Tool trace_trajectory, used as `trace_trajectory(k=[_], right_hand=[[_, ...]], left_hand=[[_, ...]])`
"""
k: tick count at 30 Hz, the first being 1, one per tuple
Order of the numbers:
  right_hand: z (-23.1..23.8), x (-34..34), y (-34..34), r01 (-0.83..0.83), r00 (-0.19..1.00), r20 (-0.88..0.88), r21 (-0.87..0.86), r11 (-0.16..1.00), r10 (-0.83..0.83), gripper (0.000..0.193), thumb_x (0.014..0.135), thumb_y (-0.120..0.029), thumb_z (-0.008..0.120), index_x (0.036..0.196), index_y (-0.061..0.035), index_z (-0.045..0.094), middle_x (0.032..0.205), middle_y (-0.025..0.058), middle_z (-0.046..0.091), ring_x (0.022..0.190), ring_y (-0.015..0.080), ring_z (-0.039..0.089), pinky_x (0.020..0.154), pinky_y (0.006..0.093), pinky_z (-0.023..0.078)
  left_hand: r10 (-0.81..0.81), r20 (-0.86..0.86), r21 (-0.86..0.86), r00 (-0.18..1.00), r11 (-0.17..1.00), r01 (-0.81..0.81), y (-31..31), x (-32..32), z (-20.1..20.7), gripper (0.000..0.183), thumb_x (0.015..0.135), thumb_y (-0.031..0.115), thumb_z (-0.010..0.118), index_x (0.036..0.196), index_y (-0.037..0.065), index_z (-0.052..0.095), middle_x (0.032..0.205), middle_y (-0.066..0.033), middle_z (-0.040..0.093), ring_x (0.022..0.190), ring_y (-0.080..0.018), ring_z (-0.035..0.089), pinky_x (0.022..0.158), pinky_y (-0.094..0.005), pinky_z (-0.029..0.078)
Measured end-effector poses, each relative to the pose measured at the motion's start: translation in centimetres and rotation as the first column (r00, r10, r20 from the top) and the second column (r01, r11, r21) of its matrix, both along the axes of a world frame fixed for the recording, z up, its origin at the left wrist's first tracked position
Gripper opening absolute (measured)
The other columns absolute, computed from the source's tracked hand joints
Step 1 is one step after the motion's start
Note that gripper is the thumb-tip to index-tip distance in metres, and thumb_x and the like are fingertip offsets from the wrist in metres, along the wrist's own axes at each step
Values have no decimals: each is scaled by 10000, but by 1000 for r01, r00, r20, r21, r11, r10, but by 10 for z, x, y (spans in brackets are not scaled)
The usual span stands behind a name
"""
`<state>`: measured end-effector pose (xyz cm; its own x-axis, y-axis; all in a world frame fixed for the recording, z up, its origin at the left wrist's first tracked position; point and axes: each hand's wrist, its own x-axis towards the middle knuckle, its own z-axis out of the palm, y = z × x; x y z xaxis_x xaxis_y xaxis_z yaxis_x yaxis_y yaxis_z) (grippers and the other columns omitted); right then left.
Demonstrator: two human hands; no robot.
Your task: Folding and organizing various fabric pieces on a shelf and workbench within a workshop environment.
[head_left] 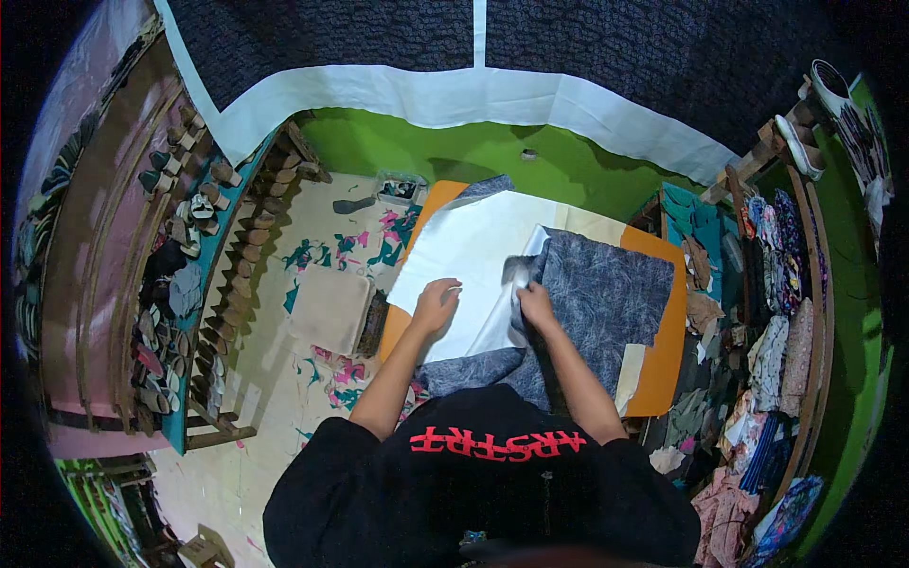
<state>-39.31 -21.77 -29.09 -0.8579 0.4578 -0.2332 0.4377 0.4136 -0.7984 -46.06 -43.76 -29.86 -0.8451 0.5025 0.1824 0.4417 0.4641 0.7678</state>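
Observation:
A dark blue-grey mottled fabric [606, 293] with a pale, slightly shiny underside lies over an orange table [663, 374] in front of me. Its edge is folded up in a crumpled ridge near the middle, and my right hand [536, 305] is closed on that fold. To the left spreads a large white sheet [473, 241], perhaps the fabric's reverse side; I cannot tell where one ends. My left hand [438, 305] rests on or just over the white surface, fingers loosely curved and a little apart, with nothing visible in them. More fabric bunches at the near edge, against my shirt.
Left stands a rack [194, 284] with rows of shoes and shoe forms. A pale square stool [329, 305] is beside the table, with pink and green scraps [350, 248] on the floor. A clear bin [401, 187] sits beyond. Fabric rolls [797, 355] fill the right shelf.

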Motion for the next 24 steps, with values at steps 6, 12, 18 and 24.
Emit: trace_trajectory(k=[6, 12, 18, 24], right_hand=[[30, -78, -34, -258, 960, -233, -539, 802, 153, 249, 822, -144, 482, 1002, 26, 506, 889, 65, 571, 800, 148, 529, 677, 263, 410], [23, -47, -35, -222, 947, -303, -394, 892, 101, 269, 795, -92, 524, 1048, -7, 486, 1007, 82, 528, 925, 177, 507, 826, 284, 397], [-7, 25, 49, 231, 970, -151, 349, 908, -189, 393, 685, -153, 618, 1039, -38, 492, 995, 111, 500, 967, 259, 458, 874, 361, 337], [-2, 54, 61, 268, 891, 218, 454, 850, -398, 677, 634, -294, 660, 1207, -102, 356, 1300, 182, 219, 1194, 358, 199, 962, 475, 188]], left_hand=[[-461, 846, 532, 267, 709, -462, 2, -68, -24, 466, 864, 403, 379, 1107, 21, 486, 1027, -121, 555, 948, -210, 531, 830, -305, 418], [-323, 817, 520, 478, 773, -365, -13, -131, -29, 632, 832, 496, 367, 1244, 16, 334, 1183, -128, 444, 1068, -222, 442, 898, -313, 344], [-135, 620, 188, 772, 982, 21, 53, -146, -2, 658, 565, 197, 761, 1111, -29, 470, 1021, -109, 554, 908, -195, 531, 804, -290, 417], [-274, 417, -6, 867, 953, 304, 89, -193, -14, 532, 691, 281, 656, 1098, -9, 476, 1018, -122, 548, 920, -222, 518, 831, -313, 395]])
